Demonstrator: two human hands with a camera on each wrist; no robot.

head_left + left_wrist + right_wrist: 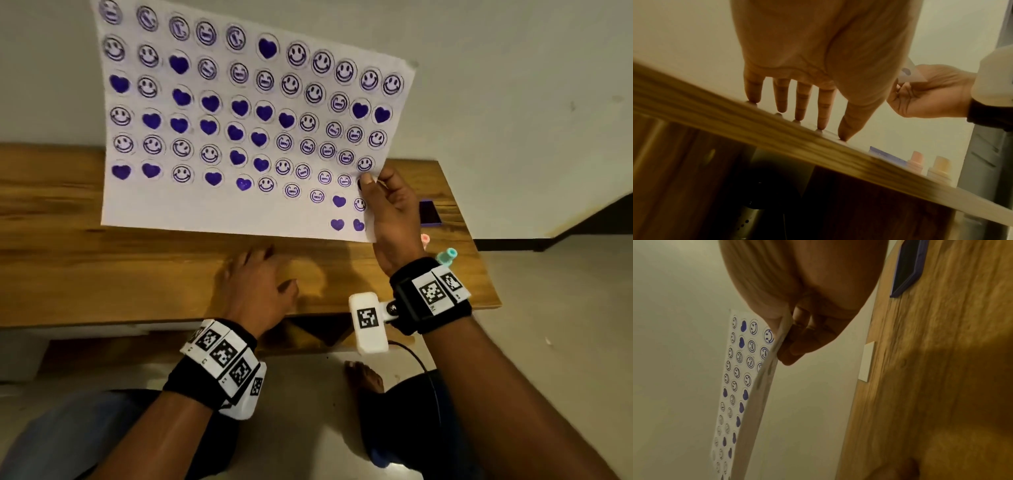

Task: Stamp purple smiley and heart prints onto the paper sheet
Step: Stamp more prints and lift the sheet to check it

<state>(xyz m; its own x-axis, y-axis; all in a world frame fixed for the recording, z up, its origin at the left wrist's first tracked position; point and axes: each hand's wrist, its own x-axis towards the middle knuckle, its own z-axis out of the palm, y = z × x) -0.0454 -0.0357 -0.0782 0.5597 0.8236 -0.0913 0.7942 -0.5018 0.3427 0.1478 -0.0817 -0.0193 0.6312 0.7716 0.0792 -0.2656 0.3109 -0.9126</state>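
Nearest, in the lower centre of the head view, the left hand (255,281) lies flat with fingers (823,112) straight and spread, tips touching the wooden worktop (102,274). Right of centre, the right hand (387,205) pinches the lower right corner of the paper sheet (219,212), lifted off the worktop and filled with purple smileys and hearts. Beyond it lie a purple ink pad (428,213) and small stampers (447,256).
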